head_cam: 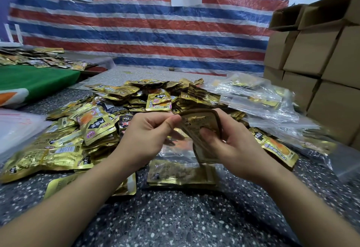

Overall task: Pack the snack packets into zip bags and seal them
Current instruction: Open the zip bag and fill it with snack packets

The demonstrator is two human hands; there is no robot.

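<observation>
Right hand (231, 145): fingers curl round a small stack of shiny gold foil snack packets (202, 129), kept together for counting.
Left hand (150, 131): pinches the stack's top edge.
Clear plastic zip bag (181, 155): lies flat just below, ready.
Big heap of gold packets (120, 110): far and left.

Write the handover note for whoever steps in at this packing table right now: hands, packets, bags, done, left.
Right hand: grips a small stack of gold snack packets, held upright above the table.
Left hand: pinches the top edge of that stack.
Directly below the hands lies a clear zip bag with packets inside; whether it is sealed cannot be told.
Loose packets are heaped on the speckled table ahead and to the left.
Filled clear bags are piled to the right, beside the cardboard boxes.
Done: several bags filled.
Left: bag the held stack, seal, then work through the heap.
</observation>
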